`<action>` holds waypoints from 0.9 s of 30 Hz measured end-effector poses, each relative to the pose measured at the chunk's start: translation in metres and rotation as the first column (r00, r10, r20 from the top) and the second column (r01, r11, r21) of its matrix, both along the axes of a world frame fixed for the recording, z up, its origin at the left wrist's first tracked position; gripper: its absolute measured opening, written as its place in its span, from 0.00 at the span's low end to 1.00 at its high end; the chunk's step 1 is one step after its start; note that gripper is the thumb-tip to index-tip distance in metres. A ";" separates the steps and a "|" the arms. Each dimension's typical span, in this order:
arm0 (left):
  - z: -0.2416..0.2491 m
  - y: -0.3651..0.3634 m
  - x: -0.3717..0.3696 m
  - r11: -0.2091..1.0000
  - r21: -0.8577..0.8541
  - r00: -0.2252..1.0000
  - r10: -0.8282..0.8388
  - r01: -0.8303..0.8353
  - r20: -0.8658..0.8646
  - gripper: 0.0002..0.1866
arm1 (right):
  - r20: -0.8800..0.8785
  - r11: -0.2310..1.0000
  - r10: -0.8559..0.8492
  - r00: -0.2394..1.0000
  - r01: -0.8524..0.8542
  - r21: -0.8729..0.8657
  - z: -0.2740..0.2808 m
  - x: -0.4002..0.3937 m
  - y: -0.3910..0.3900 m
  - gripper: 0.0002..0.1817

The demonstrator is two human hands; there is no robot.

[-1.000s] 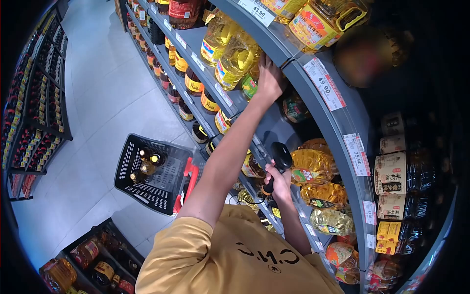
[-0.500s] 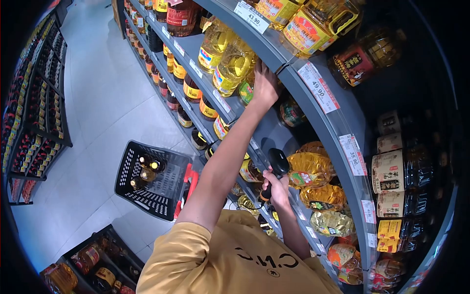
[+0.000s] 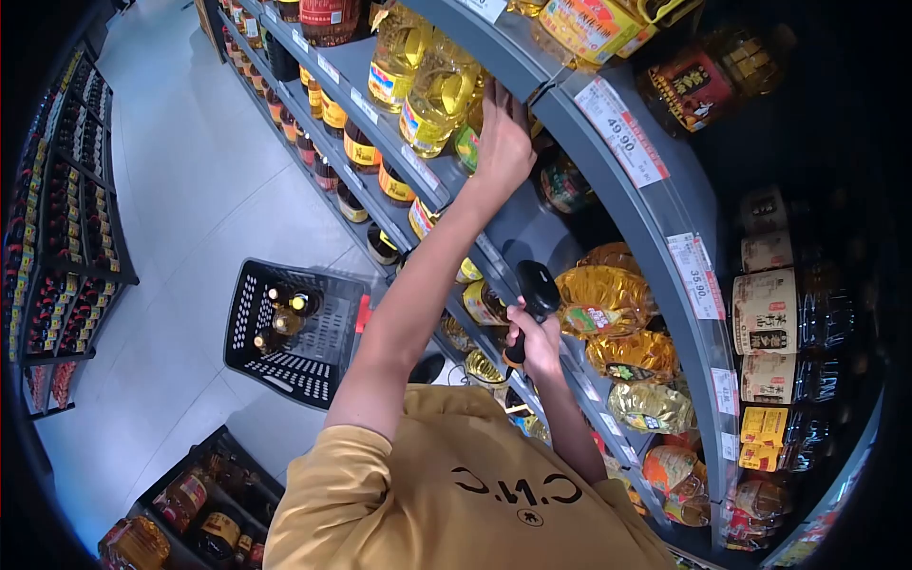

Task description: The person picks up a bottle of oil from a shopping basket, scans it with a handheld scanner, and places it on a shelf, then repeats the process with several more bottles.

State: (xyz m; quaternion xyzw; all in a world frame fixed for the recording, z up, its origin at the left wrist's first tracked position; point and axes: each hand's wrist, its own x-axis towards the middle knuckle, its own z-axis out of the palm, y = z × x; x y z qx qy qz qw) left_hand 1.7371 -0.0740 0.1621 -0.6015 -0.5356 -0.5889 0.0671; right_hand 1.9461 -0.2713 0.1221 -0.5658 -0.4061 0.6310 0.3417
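My left hand reaches into a shelf just under the grey edge of the shelf above. Its fingers are stretched out side by side against the clear oil bottles, tips partly hidden. Beside it stand a large yellow oil bottle and a bottle with a green label. Lower down, my right hand is closed round a black handheld scanner, whose head points up near the shelf. Golden oil bottles lie right of the scanner.
A black basket holding several bottles stands on the floor at left. Price tags line the curved shelf edge. Bottles with cream labels fill the right shelf. A bottle rack is at far left, a dark crate at lower left.
The view has shifted a little, so the shelves at the top sit higher in it. My left hand's fingers look straighter against the bottles; my right hand still holds the scanner.
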 end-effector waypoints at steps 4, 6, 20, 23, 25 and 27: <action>0.004 -0.057 0.013 0.995 -0.075 0.991 -0.050 0.060 0.123 0.41 | -0.010 1.000 -0.016 1.000 0.016 0.019 0.002 -0.002 -0.001 0.14; -0.004 -0.084 0.021 0.992 -0.079 0.993 -0.089 0.095 0.076 0.41 | 0.003 1.000 -0.002 1.000 0.002 0.028 0.002 0.001 -0.005 0.13; -0.062 -0.260 0.012 0.832 -0.520 0.922 0.029 0.191 0.386 0.08 | -0.037 0.990 0.090 0.995 -0.085 0.111 -0.018 0.019 -0.036 0.07; -0.131 -0.326 0.030 0.733 -0.675 0.860 0.286 0.088 0.423 0.10 | -0.051 0.982 0.183 0.982 -0.179 0.066 -0.035 0.032 -0.051 0.09; -0.140 -0.349 0.038 0.685 -0.728 0.907 0.318 -0.018 0.277 0.13 | -0.014 0.962 0.269 0.963 -0.268 0.051 -0.045 0.038 -0.059 0.09; -0.152 -0.367 0.047 0.712 -0.679 0.946 0.314 -0.178 0.080 0.15 | -0.007 0.939 0.341 0.940 -0.340 0.042 -0.053 0.043 -0.063 0.10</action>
